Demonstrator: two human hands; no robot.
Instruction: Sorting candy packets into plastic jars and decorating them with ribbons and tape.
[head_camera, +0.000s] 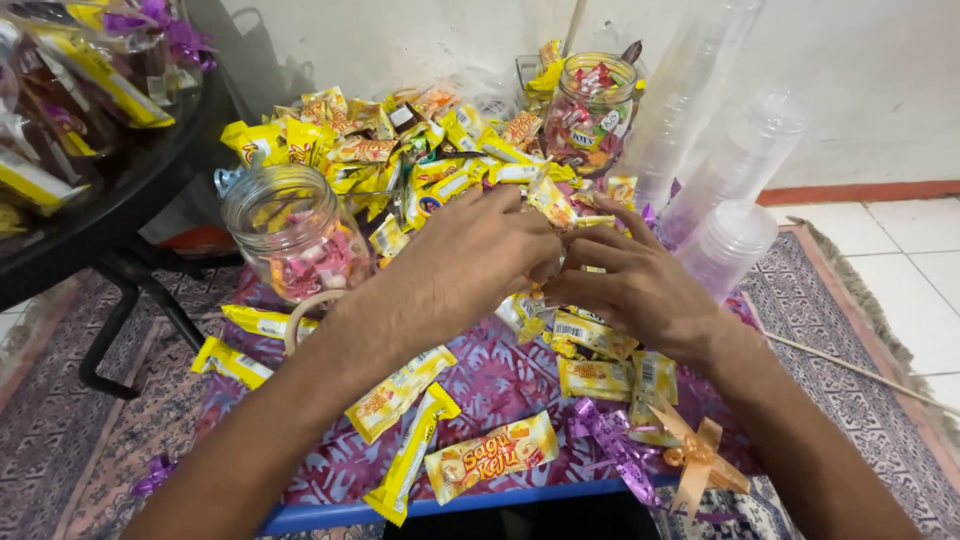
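Centrally, a small yellow packet (551, 200) sits pinched between both hands above the purple patterned cloth (500, 375); its long axis tilts from upper left to lower right, with the upper end free by the left fingertips. The left hand (470, 262) curls over it from the left and the right hand (625, 285) meets it from the right, fingers narrow and touching the packet. Just below the hands lie flat yellow sachets (598, 378) with red lettering, and nearer still a long yellow-and-orange packet (492, 456) lies slanted, low left to high right. An orange ribbon bow (698, 458) and a purple one (612, 442) lie near right. Left stands an open glass jar (292, 230) with pink sweets. Far behind, a heap of yellow packets (380, 150) spreads to a second filled jar (590, 112); stacked clear cups (725, 180) lean at right.
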